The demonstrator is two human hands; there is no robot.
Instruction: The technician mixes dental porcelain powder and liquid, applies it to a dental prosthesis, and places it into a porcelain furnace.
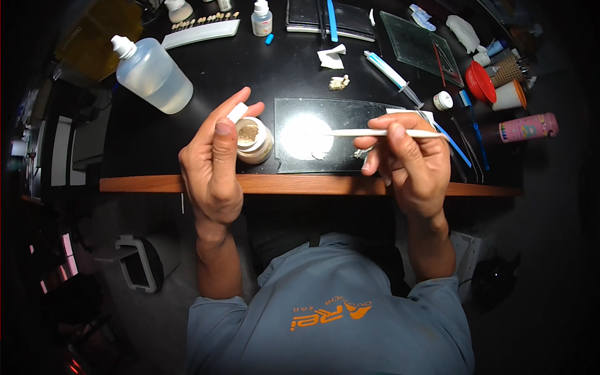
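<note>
and here's the left hand, half curled, thumb and fingers around a small white piece; just to its right, the open jar of pale powder. over on the right, the right hand pinches a slim white stick, its tip pointing left above the glass plate between both hands.

Glare on glass plate, dark edges
</note>
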